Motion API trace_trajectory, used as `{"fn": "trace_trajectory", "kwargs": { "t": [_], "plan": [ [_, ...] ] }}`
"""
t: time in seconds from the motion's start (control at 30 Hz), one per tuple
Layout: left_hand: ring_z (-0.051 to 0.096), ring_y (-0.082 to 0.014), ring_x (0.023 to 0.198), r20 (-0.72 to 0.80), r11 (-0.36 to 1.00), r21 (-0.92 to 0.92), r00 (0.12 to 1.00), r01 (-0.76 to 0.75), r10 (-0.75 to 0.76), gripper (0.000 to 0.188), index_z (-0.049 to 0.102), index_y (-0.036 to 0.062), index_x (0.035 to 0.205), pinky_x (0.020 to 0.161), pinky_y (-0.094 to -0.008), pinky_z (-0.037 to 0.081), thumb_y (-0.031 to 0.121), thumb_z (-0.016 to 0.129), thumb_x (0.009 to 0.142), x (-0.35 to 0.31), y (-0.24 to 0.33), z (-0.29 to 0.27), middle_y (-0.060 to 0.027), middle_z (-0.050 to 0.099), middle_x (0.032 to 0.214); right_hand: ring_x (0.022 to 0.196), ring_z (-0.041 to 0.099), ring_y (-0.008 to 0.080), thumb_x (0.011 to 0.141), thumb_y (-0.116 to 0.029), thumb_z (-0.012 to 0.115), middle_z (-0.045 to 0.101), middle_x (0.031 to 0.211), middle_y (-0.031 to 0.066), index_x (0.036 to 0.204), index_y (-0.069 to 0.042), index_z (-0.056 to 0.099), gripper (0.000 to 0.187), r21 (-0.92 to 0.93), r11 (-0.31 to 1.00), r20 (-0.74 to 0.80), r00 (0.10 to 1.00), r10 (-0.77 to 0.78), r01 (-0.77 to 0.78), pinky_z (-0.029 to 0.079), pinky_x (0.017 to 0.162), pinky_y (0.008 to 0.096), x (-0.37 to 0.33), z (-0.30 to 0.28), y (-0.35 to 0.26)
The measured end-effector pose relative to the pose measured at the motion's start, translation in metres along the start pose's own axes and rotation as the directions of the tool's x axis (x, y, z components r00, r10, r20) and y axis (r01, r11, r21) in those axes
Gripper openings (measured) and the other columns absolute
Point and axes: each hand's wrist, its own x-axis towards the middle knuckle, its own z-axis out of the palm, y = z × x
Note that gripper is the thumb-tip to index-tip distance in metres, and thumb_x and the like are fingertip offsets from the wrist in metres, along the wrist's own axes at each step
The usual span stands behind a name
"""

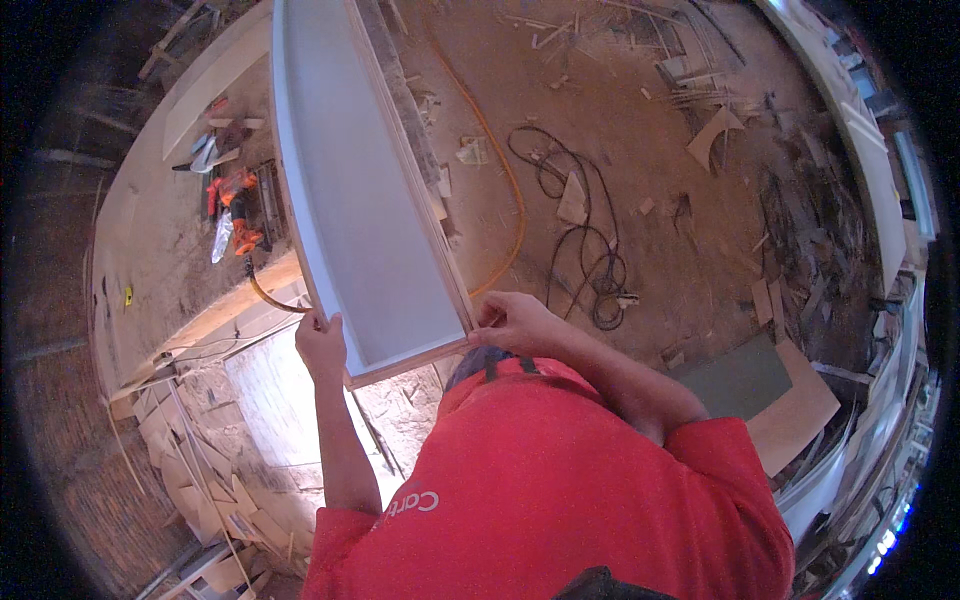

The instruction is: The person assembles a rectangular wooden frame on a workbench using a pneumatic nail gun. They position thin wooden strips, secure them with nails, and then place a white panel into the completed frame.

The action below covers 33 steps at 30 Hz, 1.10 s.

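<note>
In front of me stretches a long, shallow white cabinet box (370, 190) with bare wood edges, its open face turned up. My left hand (322, 347) grips its left rim by the near corner, thumb over the edge and fingers curled beneath. At the near right corner my right hand (512, 322) pinches the opposite edge between thumb and bent fingers. The far end of the box runs out of the picture at the top. An orange nail gun (238, 215) lies on the wooden worktable (140, 265) left of the box, a yellowish hose (268, 298) trailing from it.
Right of the box, an orange air hose (505, 165) curves over the dusty floor. A tangled black cord (560, 170) lies beyond it. Wood scraps (715, 140) and sheet offcuts (800, 400) are scattered to the right, more offcuts (215, 480) at lower left.
</note>
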Motion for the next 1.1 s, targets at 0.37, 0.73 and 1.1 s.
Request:
{"fn": "trace_trajectory", "kwargs": {
  "t": [0.37, 0.73, 1.1],
  "plan": [
    [0.068, -0.0285, 0.083, 0.018, 0.991, -0.116, 0.998, 0.068, -0.066, 0.025, 0.068, -0.0047, 0.105, 0.078, -0.0402, 0.052, 0.009, 0.077, 0.086, -0.005, 0.006, 0.007, -0.0171, 0.07, 0.09, 0.083, 0.07, 0.0213, 0.09, -0.041, 0.079, 0.073, 0.086, 0.0128, 0.099, -0.001, 0.072, 0.041, -0.123, 0.992, 0.022, 0.999, -0.037, 0.04, 0.055, 0.076, 0.0363, 0.059, -0.039, -0.002],
    [0.07, -0.027, 0.082, 0.0, 0.958, 0.072, 0.961, 0.277, -0.278, 0.032, 0.071, -0.0055, 0.104, 0.078, -0.0404, 0.054, 0.009, 0.082, 0.078, -0.005, 0.025, -0.004, -0.0178, 0.073, 0.09, 0.094, 0.072, 0.0362, 0.088, -0.034, 0.076, 0.074, 0.096, 0.018, 0.102, -0.003, 0.073, 0.034, -0.411, 0.855, 0.309, 0.93, -0.197, 0.318, 0.056, 0.082, 0.0444, 0.155, -0.225, 0.047],
    [0.074, -0.0268, 0.095, 0.357, 0.756, 0.099, 0.686, 0.646, -0.633, 0.069, 0.073, -0.004, 0.117, 0.088, -0.0395, 0.057, 0.034, 0.097, 0.065, 0.059, 0.03, -0.004, -0.0176, 0.077, 0.105, 0.096, 0.074, 0.0339, 0.089, -0.034, 0.077, 0.075, 0.097, 0.0179, 0.103, -0.003, 0.074, 0.033, -0.44, 0.786, 0.357, 0.888, -0.29, 0.434, 0.057, 0.083, 0.0428, 0.283, -0.398, 0.017]
  ]
}}
